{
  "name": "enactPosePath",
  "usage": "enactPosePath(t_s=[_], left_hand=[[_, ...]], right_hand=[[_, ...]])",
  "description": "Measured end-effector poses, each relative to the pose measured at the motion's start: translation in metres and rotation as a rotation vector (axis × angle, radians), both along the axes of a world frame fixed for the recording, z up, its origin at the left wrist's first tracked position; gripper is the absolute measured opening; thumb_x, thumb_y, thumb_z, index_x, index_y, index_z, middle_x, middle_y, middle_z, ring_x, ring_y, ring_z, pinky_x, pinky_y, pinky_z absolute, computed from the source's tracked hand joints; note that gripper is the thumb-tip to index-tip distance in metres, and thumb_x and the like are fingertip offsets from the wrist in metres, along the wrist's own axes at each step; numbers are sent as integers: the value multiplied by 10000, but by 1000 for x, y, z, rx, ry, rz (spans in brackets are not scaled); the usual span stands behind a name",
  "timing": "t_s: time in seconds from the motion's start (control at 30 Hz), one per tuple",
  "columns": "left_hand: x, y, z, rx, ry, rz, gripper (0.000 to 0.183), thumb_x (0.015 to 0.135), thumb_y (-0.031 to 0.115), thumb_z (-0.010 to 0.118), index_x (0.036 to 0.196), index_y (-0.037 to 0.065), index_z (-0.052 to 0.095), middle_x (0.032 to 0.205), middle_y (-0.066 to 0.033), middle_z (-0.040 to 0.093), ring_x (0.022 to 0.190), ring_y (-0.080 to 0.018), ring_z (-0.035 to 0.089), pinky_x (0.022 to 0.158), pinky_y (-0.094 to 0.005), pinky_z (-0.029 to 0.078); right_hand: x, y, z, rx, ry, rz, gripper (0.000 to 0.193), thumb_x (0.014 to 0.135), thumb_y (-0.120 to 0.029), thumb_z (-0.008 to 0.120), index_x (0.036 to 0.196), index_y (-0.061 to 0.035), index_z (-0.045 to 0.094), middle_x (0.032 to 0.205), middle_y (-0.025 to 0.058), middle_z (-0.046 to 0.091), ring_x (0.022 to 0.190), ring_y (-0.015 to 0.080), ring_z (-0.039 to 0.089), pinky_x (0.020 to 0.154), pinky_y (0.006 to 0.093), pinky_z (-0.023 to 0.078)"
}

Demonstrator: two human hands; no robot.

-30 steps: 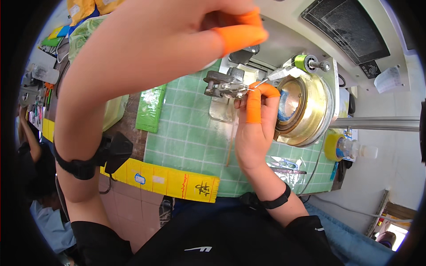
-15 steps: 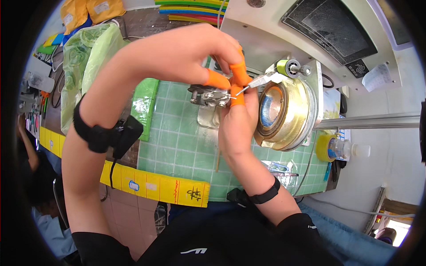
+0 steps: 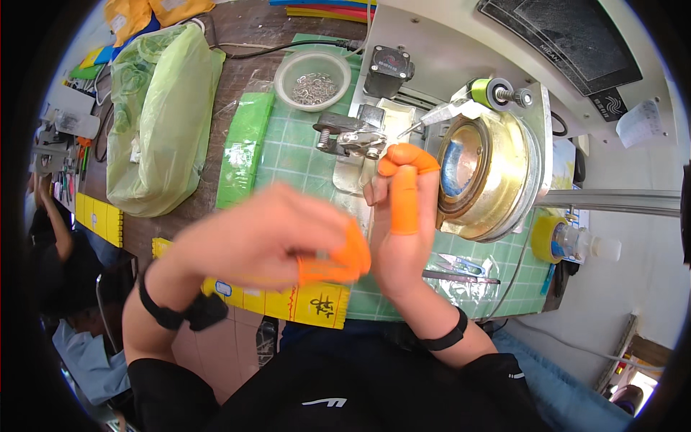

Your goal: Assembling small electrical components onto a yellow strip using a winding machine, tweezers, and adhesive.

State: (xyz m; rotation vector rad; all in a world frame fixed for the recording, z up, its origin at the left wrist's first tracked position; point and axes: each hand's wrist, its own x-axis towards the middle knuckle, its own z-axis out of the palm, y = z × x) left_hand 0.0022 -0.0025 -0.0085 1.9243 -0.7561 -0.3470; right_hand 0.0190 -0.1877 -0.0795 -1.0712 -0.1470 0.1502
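My left hand (image 3: 277, 234), blurred by motion, is over the front of the green mat (image 3: 299, 169). Its orange-covered fingertips are drawn together; anything between them is hidden. My right hand (image 3: 407, 223) sits beside the round brass-coloured drum (image 3: 497, 176), with orange covers on its thumb and a finger. That finger curls over the thumb tip, and I cannot make out what they pinch. Just beyond stands a small metal clamp (image 3: 353, 140) with a spring. A thin pointed nozzle (image 3: 425, 121) on an arm below a yellow-green roller (image 3: 486, 91) points toward the clamp.
A grey bowl (image 3: 281, 83) of small metal rings stands at the back. On the left are a green packet (image 3: 245, 147) and a bag-lined bin (image 3: 176, 137). Tweezers (image 3: 461, 277) lie at front right, near a yellow tape roll (image 3: 547, 237). Another person's arm (image 3: 57, 223) shows far left.
My left hand has come away from the clamp and nozzle, toward me and left, uncovering the bowl of rings. My right hand has shifted slightly, and its finger has curled over the thumb.
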Motion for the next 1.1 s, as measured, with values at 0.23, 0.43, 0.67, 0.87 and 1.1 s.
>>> enactPosePath(t_s=[0.23,0.43,0.67,0.87,1.1], left_hand=[[17,19,50,-161,-26,-156,112,852,107,776,912,17,750,940,-150,764,631,-210,702,563,-307,529],[96,13,55,211,-625,167,225,849,112,766,1064,48,747,960,-33,676,675,-103,556,605,-253,461],[89,5,33,276,-777,186,220,777,97,776,983,42,721,1023,-76,604,794,-215,592,661,-328,492],[-52,-39,-2,200,-521,178,167,729,62,784,887,41,734,1023,-81,715,695,-242,624,616,-360,504],[-80,-75,-56,-187,-401,630,196,757,-5,811,947,5,760,1036,-118,753,773,-249,699,659,-309,551]], right_hand=[[20,11,-1,-166,-83,-77,174,1090,-192,510,1206,-68,472,1045,22,490,876,79,442,807,246,388],[54,31,-2,-101,111,-187,244,1074,-242,547,1220,-52,508,1067,25,504,894,88,475,803,243,404],[33,19,6,-112,195,-130,254,1078,-239,536,1241,-48,493,1092,31,493,953,107,494,829,268,431],[-31,-58,16,-507,-136,326,276,994,-39,582,1264,-45,530,1066,87,475,854,194,549,759,297,459],[-33,-83,8,-1180,-608,505,353,864,54,640,1213,5,620,1066,192,537,984,400,592,852,468,509]])
